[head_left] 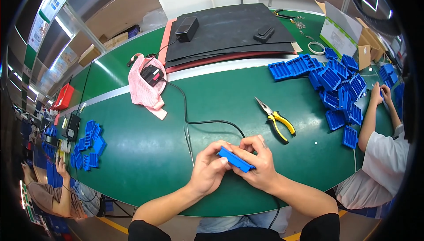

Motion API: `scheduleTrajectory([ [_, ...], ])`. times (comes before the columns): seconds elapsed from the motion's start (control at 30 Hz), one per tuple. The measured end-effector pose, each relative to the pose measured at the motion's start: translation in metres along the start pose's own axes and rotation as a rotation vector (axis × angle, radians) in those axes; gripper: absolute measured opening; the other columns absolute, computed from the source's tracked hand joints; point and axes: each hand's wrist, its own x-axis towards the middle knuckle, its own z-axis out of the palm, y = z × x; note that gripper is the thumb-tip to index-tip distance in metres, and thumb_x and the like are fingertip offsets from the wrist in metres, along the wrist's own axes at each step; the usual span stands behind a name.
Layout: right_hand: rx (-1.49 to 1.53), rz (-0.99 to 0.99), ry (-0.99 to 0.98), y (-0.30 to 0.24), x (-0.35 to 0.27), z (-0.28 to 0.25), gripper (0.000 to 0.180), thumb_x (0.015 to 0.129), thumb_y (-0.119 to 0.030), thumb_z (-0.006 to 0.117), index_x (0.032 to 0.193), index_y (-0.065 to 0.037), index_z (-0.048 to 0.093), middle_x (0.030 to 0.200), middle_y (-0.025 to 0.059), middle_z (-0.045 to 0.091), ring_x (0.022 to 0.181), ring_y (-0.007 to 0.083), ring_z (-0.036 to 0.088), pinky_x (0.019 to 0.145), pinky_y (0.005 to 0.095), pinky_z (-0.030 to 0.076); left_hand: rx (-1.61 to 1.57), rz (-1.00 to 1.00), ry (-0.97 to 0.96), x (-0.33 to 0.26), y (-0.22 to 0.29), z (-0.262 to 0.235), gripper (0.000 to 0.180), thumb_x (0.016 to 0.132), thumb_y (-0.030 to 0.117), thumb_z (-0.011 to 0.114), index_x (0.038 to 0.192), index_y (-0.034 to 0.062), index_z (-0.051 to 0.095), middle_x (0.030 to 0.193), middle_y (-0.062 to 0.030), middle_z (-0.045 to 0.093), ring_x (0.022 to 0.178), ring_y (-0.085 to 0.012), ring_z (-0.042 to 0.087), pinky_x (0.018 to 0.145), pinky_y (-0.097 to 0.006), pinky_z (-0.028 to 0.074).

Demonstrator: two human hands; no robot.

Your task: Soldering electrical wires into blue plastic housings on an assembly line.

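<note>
Between my two hands, a blue plastic tray-like part (236,159) is held tilted above the green table near its front edge. My left hand (210,166) grips its left end with thumb and fingers. The other end is in the grip of my right hand (259,163), whose fingers curl over the top. Part of the piece is hidden behind my fingers. Tweezers (189,141) lie just left of my left hand. Beyond my right hand rest long-nose pliers (280,124) with yellow and black handles. A black cable (205,122) runs across the table behind my hands.
Blue slotted trays (331,79) are heaped at the right, and a smaller group (90,141) lies left. Black sheets (229,33) are stacked at the back near a pink cloth (143,86). Co-workers sit on both sides; one's hands (380,94) work at the right.
</note>
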Motion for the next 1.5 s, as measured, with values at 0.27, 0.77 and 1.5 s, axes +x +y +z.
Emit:
scheduleTrajectory([
  [0.27, -0.055, -0.044, -0.011, -0.003, 0.001, 0.000, 0.054, 0.061, -0.008, 0.079, 0.114, -0.013, 0.070, 0.099, 0.0056, 0.054, 0.081, 0.0226, 0.054, 0.055, 0.0316, 0.049, -0.021, 0.060, 0.034, -0.002, -0.001, 0.004, 0.026, 0.082, 0.011, 0.058, 0.106, 0.0029, 0.056, 0.113, -0.0121, 0.053, 0.109, -0.0266, 0.052, 0.093, -0.043, 0.046],
  [0.77, -0.036, 0.062, 0.015, -0.001, 0.003, 0.002, 0.053, 0.068, -0.008, 0.076, 0.120, -0.010, 0.067, 0.094, 0.0104, 0.053, 0.075, 0.0226, 0.056, 0.060, 0.0323, 0.048, 0.006, -0.091, -0.026, -0.004, -0.002, 0.017, 0.075, 0.091, 0.013, 0.060, 0.152, 0.0113, 0.016, 0.143, -0.0152, 0.037, 0.135, -0.0271, 0.039, 0.110, -0.044, 0.035],
  [1.5, 0.002, 0.050, 0.025, 0.003, -0.006, 0.007, 0.057, 0.075, -0.011, 0.072, 0.130, -0.014, 0.058, 0.101, 0.0110, 0.054, 0.086, 0.0278, 0.062, 0.069, 0.0355, 0.054, 0.164, -0.036, 0.020, -0.001, -0.007, 0.003, 0.080, 0.083, 0.020, 0.070, 0.149, 0.0110, 0.025, 0.136, -0.0140, 0.046, 0.119, -0.0258, 0.054, 0.091, -0.036, 0.052],
])
